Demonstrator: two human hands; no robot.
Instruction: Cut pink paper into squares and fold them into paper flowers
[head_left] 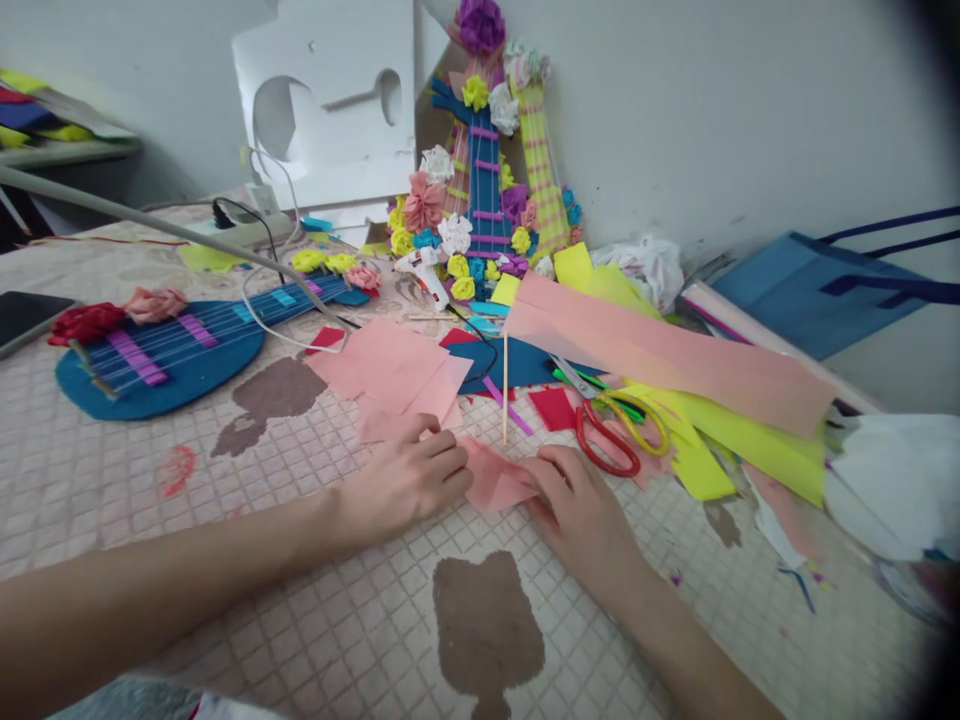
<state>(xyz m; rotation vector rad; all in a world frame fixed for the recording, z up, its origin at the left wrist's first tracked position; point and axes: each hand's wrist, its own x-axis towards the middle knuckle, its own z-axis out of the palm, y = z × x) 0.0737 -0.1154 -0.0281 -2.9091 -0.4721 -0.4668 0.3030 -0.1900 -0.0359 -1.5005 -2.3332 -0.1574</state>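
Note:
My left hand [405,480] and my right hand [577,505] rest on the table and pinch a small piece of pink paper [495,480] between them from either side. Both sets of fingers are curled onto the paper, which looks creased. Just behind it lie more pink paper sheets [390,370] and a thin wooden stick [505,385]. Red and yellow handled scissors [615,425] lie just right of my right hand.
A blue felt guitar shape [172,355] with paper roses lies at left, a phone [22,315] beyond it. A decorated guitar [487,170] leans on the wall, a glue gun [424,270] before it. Long pink [675,355] and yellow strips [750,430], blue bag [825,285] at right.

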